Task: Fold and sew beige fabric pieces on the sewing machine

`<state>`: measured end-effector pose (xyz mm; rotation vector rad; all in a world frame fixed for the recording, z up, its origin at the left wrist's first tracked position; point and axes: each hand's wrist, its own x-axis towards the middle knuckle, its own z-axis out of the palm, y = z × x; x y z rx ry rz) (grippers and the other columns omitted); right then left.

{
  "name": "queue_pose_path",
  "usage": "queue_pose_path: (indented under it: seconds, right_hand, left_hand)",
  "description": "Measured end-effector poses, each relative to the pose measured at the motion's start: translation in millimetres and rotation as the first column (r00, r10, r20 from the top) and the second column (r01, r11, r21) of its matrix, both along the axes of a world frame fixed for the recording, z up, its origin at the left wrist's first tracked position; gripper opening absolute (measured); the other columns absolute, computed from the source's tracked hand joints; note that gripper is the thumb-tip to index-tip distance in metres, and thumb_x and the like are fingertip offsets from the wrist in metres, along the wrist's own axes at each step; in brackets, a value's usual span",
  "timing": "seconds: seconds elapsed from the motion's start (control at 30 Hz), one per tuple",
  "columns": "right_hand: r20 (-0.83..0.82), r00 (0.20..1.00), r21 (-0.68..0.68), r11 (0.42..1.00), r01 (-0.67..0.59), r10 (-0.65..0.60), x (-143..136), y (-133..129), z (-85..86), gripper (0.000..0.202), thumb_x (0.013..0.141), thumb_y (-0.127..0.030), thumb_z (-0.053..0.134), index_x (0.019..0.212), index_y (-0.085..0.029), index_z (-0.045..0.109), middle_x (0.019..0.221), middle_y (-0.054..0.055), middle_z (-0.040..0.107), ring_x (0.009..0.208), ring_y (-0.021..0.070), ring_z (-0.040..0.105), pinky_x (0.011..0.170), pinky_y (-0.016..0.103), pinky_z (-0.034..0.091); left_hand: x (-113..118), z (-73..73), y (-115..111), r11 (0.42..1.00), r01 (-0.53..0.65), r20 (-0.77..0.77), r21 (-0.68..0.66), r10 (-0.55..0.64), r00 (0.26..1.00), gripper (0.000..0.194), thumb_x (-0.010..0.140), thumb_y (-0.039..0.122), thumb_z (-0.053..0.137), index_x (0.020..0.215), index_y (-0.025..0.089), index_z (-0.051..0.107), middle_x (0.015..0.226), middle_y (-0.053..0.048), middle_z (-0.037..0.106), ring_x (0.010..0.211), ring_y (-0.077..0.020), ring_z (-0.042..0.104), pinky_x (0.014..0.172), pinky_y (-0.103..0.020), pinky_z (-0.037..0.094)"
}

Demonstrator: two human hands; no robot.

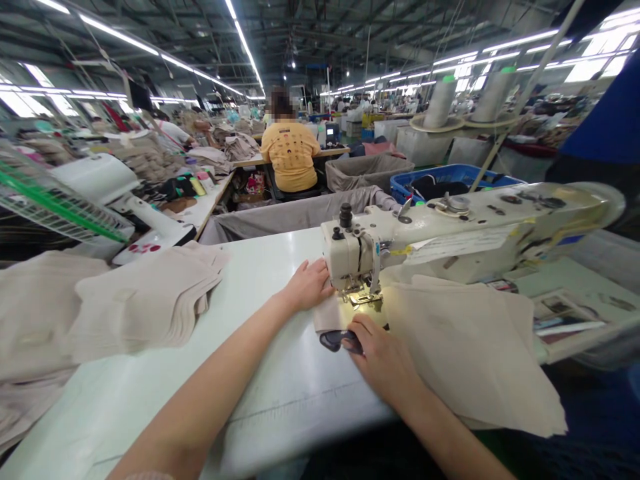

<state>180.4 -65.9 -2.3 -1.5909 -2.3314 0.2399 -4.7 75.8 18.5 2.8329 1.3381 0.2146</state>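
A sewing machine (350,250) stands on the pale table, its needle area lit. Beneath its presser foot (364,300) lies a beige fabric piece (330,319). My left hand (307,285) rests at the left of the machine head, fingers spread, touching the fabric's far left side. In front of the foot, my right hand (375,347) has its fingers curled over a pair of dark-handled scissors (331,341); the blades are hidden. More beige fabric pieces (460,340) lie to the right, under the machine arm and over the table's front edge.
Stacks of beige cut pieces (135,300) lie at the left, near a white fan (100,180). Behind the table are a grey cloth-lined bin (295,213) and a blue basket (450,175). Thread cones (440,103) stand at the right. A person in yellow (290,157) sits ahead.
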Motion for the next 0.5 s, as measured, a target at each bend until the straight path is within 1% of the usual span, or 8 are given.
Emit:
queue_pose_path:
  seconds: [0.07, 0.1, 0.13, 0.2, 0.27, 0.3, 0.37, 0.5]
  right_hand:
    - [0.006, 1.000, -0.018, 1.000, -0.005, 0.005, 1.5, -2.0, 1.5, 0.017, 0.095, -0.021, 0.060, 0.111, -0.020, 0.065, 0.123, 0.008, 0.069, 0.094, 0.0207, 0.071, 0.076, 0.029, 0.058]
    - [0.006, 1.000, -0.028, 1.000, -0.008, 0.008, 2.5, -3.3, 1.6, 0.020, 0.095, -0.020, 0.060, 0.115, -0.020, 0.065, 0.127, 0.008, 0.068, 0.095, 0.0209, 0.072, 0.078, 0.029, 0.058]
    - [0.005, 1.000, -0.037, 0.999, -0.009, 0.009, 3.5, -4.6, 1.4, 0.024, 0.095, -0.020, 0.059, 0.119, -0.019, 0.064, 0.131, 0.009, 0.066, 0.096, 0.0212, 0.072, 0.079, 0.030, 0.058]
    - [0.001, 1.000, -0.050, 0.999, -0.011, 0.011, 5.4, -7.0, 0.3, 0.030, 0.096, -0.020, 0.057, 0.126, -0.018, 0.063, 0.138, 0.010, 0.063, 0.097, 0.0218, 0.073, 0.081, 0.031, 0.058]
    - [-0.002, 1.000, -0.056, 0.998, -0.013, 0.013, 7.0, -8.6, -0.9, 0.035, 0.097, -0.020, 0.055, 0.131, -0.017, 0.061, 0.141, 0.011, 0.061, 0.100, 0.0226, 0.072, 0.083, 0.032, 0.059]
    - [-0.002, 1.000, -0.058, 0.998, -0.013, 0.013, 7.5, -8.9, -1.4, 0.036, 0.097, -0.020, 0.054, 0.133, -0.017, 0.060, 0.142, 0.010, 0.060, 0.102, 0.0229, 0.072, 0.083, 0.032, 0.059]
    - [0.000, 1.000, -0.065, 0.998, -0.014, 0.014, 7.9, -8.3, -1.7, 0.036, 0.097, -0.020, 0.053, 0.133, -0.019, 0.061, 0.142, 0.010, 0.061, 0.104, 0.0229, 0.072, 0.084, 0.031, 0.058]
    - [0.005, 1.000, -0.084, 0.996, -0.010, 0.010, 6.7, -0.8, -1.5, 0.036, 0.098, -0.023, 0.052, 0.132, -0.020, 0.062, 0.143, 0.008, 0.061, 0.100, 0.0222, 0.073, 0.083, 0.032, 0.059]
  left_hand:
    - [7.3, -0.1, -21.2, 0.998, -0.044, -0.057, 0.040, 0.046, 0.997, 0.021, 0.098, 0.022, 0.049, 0.107, 0.015, 0.067, 0.114, -0.013, 0.068, 0.116, -0.0293, 0.059, 0.103, -0.048, 0.047]
    - [10.2, -1.5, -34.4, 0.998, -0.045, -0.063, 0.039, 0.047, 0.997, 0.022, 0.098, 0.017, 0.046, 0.100, 0.013, 0.068, 0.105, -0.014, 0.068, 0.108, -0.0282, 0.062, 0.097, -0.045, 0.051]
    - [12.1, -3.6, -48.3, 0.999, -0.020, -0.062, 0.028, 0.022, 0.998, 0.021, 0.097, 0.015, 0.047, 0.096, 0.014, 0.067, 0.101, -0.013, 0.068, 0.102, -0.0266, 0.064, 0.092, -0.042, 0.054]
    - [12.7, -8.4, -74.6, 0.994, 0.112, 0.026, 0.004, -0.112, 0.993, 0.017, 0.096, 0.014, 0.049, 0.099, 0.014, 0.066, 0.104, -0.011, 0.067, 0.102, -0.0244, 0.064, 0.090, -0.038, 0.056]
    - [9.8, -12.0, -93.7, 0.977, 0.212, 0.087, 0.015, -0.212, 0.973, 0.018, 0.098, 0.015, 0.047, 0.102, 0.014, 0.065, 0.105, -0.011, 0.067, 0.106, -0.0242, 0.063, 0.093, -0.038, 0.056]
    - [7.8, -12.9, -99.5, 0.969, 0.245, 0.105, 0.025, -0.247, 0.963, 0.019, 0.099, 0.016, 0.046, 0.103, 0.014, 0.065, 0.106, -0.012, 0.067, 0.109, -0.0246, 0.062, 0.095, -0.038, 0.056]
    - [4.2, -12.9, -103.5, 0.956, 0.290, 0.115, 0.041, -0.293, 0.949, 0.021, 0.099, 0.016, 0.044, 0.105, 0.013, 0.064, 0.108, -0.012, 0.066, 0.112, -0.0257, 0.061, 0.098, -0.040, 0.055]
    - [0.9, -9.6, -92.7, 0.949, 0.313, 0.120, 0.033, -0.315, 0.942, 0.021, 0.099, 0.015, 0.044, 0.106, 0.014, 0.063, 0.107, -0.012, 0.067, 0.110, -0.0247, 0.062, 0.097, -0.040, 0.056]
